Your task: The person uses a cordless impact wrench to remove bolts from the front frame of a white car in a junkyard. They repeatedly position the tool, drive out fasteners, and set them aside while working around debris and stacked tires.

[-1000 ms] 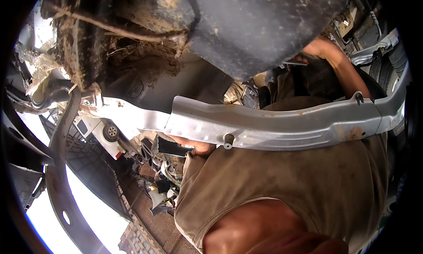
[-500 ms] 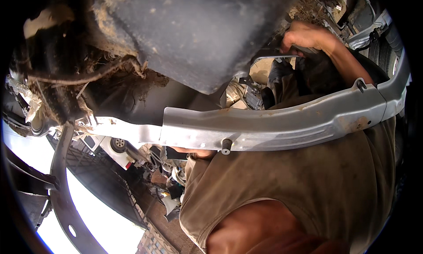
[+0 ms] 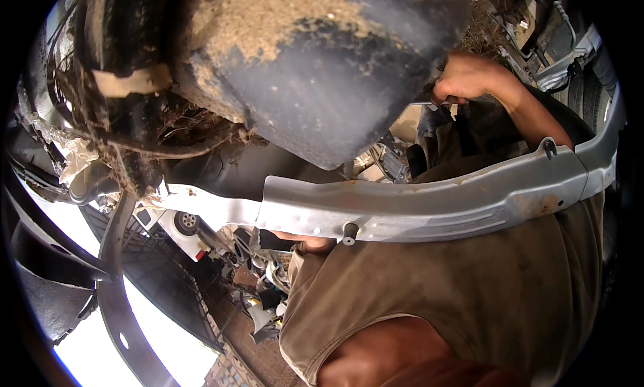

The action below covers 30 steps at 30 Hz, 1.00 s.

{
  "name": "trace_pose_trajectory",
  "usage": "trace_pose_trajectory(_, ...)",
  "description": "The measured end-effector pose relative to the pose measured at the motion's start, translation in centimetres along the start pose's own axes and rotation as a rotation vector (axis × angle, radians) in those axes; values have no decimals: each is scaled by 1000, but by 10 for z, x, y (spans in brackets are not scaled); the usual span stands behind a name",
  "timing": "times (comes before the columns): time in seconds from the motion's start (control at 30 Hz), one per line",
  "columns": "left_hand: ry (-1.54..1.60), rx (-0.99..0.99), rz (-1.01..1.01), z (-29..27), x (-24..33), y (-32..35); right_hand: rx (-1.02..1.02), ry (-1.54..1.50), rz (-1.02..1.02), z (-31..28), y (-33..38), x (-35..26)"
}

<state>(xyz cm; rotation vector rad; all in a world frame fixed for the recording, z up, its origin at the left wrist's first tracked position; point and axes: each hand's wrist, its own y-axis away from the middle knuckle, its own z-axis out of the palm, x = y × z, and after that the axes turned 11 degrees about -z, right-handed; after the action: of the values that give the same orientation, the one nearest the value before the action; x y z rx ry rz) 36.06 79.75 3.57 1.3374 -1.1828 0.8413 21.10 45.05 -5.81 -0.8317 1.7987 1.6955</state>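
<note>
A long curved silver metal beam [image 3: 416,209], with rust marks and a short round stud on its lower edge, crosses in front of my chest. My left hand [image 3: 307,241] shows just below the beam's left part; most of it is hidden behind the metal. At the upper right, beyond the beam, my right hand [image 3: 466,76] is closed with its fingers curled down. A thin metal edge lies by those fingers, but what they grip cannot be made out. Close overhead, a dark, mud-caked part [image 3: 322,85] covers the area left of my right hand.
Dried roots and dirt cling to a dark bracket [image 3: 134,159] on the left. A bent metal strip [image 3: 121,300] with a hole runs down the lower left. Behind stand a white vehicle [image 3: 178,229] and a heap of scrap parts [image 3: 265,300]. A tyre [image 3: 585,95] is at the right.
The whole view has shifted, so the beam and overhead part appear lower and further right. My right hand stays closed; less of the thin metal edge beside it shows. My left hand remains behind the beam.
</note>
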Motion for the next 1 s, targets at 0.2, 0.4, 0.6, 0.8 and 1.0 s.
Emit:
trace_pose_trajectory(0.2,-31,18,21,6,7,6,11,-260,-14,2,-13,38)
trace_pose_trajectory(0.4,-71,-24,75,18,-3,-8,43,-441,-5,8,-20,55)
trace_pose_trajectory(0.6,19,-125,93,77,16,0,1,-450,-27,9,-6,42)
trace_pose_trajectory(0.8,195,-286,114,76,11,-6,-14,-420,-83,12,-12,53)
trace_pose_trajectory(1.0,267,-337,78,85,25,-5,-62,-549,-33,10,-15,58)
